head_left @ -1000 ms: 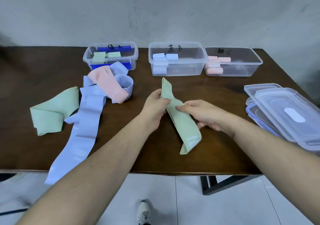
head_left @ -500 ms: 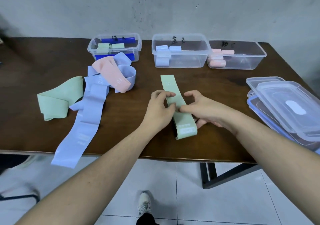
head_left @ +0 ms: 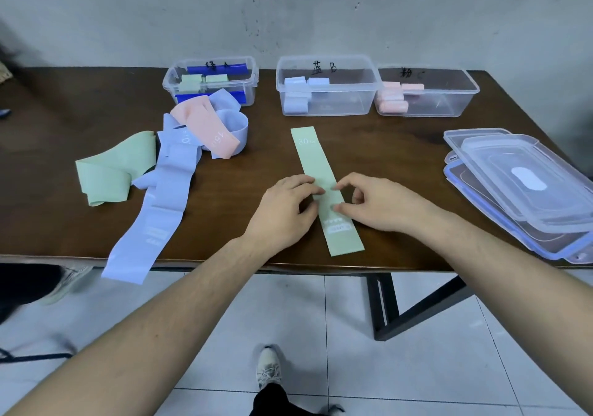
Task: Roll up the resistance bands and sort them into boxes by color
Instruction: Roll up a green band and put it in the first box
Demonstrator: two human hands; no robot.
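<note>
I have a green band (head_left: 324,188) lying flat and straight on the table (head_left: 401,146), running from frame centre down toward the near edge. My left hand (head_left: 282,210) rests on its left edge with fingers bent onto the fabric; my right hand (head_left: 372,202) presses its fingertips (head_left: 337,207) onto the middle of the strip, fingers curved. Neither hand wraps the band, so I read both as pressing down, not clamping.

I judge this to be the smoothing step, just ahead of rolling. Next I need to take one end, probably the near one by the printed label, fold it over tight and roll away from me, keeping the edges lined up so the roll does not cone.

The roll then belongs in the green box (head_left: 210,80) at upper left, which already holds green rolls. The blue box (head_left: 325,87) and pink box (head_left: 426,93) sit to its right along the top. At left, a second green band (head_left: 112,168), blue bands (head_left: 160,191) and a pink band (head_left: 205,130) lie tangled, not yet rolled. Lids (head_left: 526,178) are stacked at right.
</note>
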